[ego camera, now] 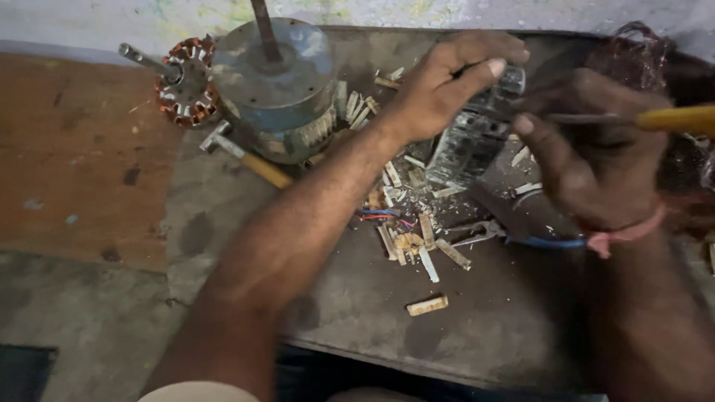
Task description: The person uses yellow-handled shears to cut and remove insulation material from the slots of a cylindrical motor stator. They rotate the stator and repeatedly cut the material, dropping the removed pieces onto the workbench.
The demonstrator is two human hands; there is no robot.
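My left hand (439,85) reaches across a dark metal work plate (357,313) and grips the top of a grey metal stator core (473,141) that stands tilted on the plate. My right hand (596,156) is closed around a yellow-handled tool (674,119) whose thin metal shaft points left at the core. A pink band circles my right wrist. The core's right side is hidden behind my right hand.
A blue-grey motor housing (279,89) with an upright shaft stands at the back. A copper-wound stator (186,82) lies to its left, and a small hammer (246,156) in front. Several pale insulation strips (421,242), pliers (477,234) and coloured wires (380,216) litter the plate.
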